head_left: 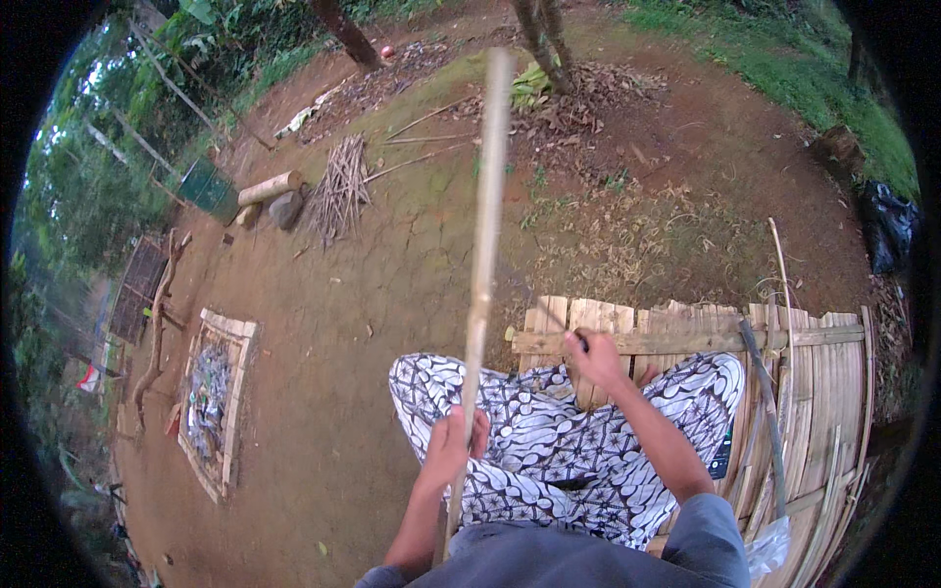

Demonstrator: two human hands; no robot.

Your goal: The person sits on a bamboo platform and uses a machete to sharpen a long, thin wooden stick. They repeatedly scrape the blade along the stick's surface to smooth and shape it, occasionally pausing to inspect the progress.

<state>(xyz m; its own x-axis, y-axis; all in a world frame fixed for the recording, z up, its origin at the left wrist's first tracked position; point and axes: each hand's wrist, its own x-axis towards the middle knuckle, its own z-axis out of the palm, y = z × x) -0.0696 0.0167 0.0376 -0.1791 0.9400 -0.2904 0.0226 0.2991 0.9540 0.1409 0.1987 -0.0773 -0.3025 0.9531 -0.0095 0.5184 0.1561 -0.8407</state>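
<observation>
A long pale bamboo strip [487, 216] rises from beside my lap, nearly upright, far above my crossed legs. My left hand [448, 443] is closed around its lower part. Over my right shin, my right hand [599, 363] grips a knife [555, 314] by its dark handle. The blade is blurred by motion and points up and left, apart from the strip. Patterned white-and-dark cloth [529, 421] covers my legs beneath both hands.
I sit on a slatted bamboo platform [706, 344], where a grey stick [766, 402] and a clear plastic bag [767, 549] lie at right. Curled shavings [627, 230] litter the ground ahead. Left are a stick pile [341, 186] and a bamboo-framed bed [235, 412] of litter.
</observation>
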